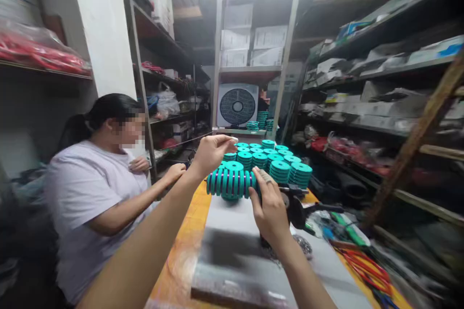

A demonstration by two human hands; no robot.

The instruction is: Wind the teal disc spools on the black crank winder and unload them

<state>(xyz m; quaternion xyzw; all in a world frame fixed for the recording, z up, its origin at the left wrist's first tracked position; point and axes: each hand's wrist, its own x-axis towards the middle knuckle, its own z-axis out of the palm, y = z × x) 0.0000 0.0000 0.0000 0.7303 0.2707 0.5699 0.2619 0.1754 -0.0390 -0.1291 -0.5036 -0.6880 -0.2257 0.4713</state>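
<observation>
My left hand [213, 153] is raised above the table with thumb and fingers pinched on a thin wire that runs off to the left. Below it a row of teal and purple discs [230, 182] sits edge-on along a horizontal rod. My right hand [270, 207] grips the right end of that row, fingers closed over the last discs. Stacks of teal discs [275, 161] stand just behind on the orange table [184, 246].
A person in a light shirt [90, 188] sits at the left, a hand near the table edge. A dark hand tool [308, 210] and red and green wires [366, 265] lie at the right. A grey slab [232, 251] lies in front. Shelves line both sides; a white fan [237, 105] stands behind.
</observation>
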